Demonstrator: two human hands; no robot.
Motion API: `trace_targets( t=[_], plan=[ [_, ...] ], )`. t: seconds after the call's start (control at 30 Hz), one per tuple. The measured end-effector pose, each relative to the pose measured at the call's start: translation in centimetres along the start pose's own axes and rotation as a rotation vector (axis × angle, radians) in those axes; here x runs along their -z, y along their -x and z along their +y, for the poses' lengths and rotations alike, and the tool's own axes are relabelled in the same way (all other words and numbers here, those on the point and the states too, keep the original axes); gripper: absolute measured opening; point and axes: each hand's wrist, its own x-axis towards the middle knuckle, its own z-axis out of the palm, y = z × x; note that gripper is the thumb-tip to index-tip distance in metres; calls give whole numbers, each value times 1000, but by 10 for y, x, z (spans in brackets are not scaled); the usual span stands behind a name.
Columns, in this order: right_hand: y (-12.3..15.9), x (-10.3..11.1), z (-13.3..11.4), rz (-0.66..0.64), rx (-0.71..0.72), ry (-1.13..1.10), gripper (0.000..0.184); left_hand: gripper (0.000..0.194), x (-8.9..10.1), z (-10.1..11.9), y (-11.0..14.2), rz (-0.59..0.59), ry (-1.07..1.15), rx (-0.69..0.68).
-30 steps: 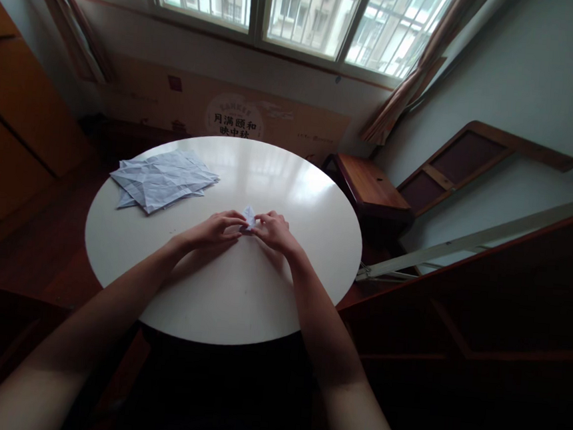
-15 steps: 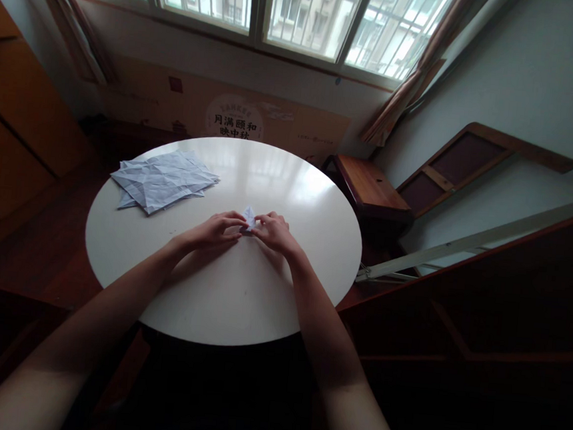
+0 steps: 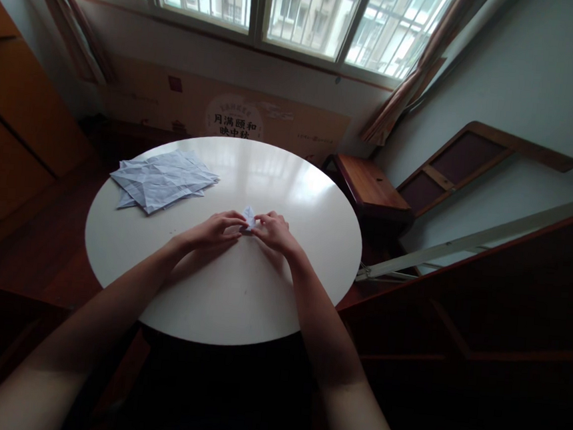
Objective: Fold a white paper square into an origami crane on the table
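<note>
While a round, glossy white table (image 3: 219, 296) spans mid-frame, the bare left hand (image 3: 218, 228) and bare right hand (image 3: 275, 231) pinch a small folded white paper piece (image 3: 249, 216) between their fingertips near the frame's centre. It should be light, crisp and easily crumpled, best held gently by its edges.

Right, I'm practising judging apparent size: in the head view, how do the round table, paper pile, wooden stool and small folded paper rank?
Largest to smallest:
1. Round table
2. Paper pile and wooden stool: too alike to rank
3. Small folded paper, partly covered by fingers
</note>
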Motion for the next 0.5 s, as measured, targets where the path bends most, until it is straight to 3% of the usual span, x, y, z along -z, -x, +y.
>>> trace_targets(
  t=[0.5],
  plan=[
    [-1,1,-1,-9,-16,11,43,31,-1,-2,0,9,10,-14]
  ],
)
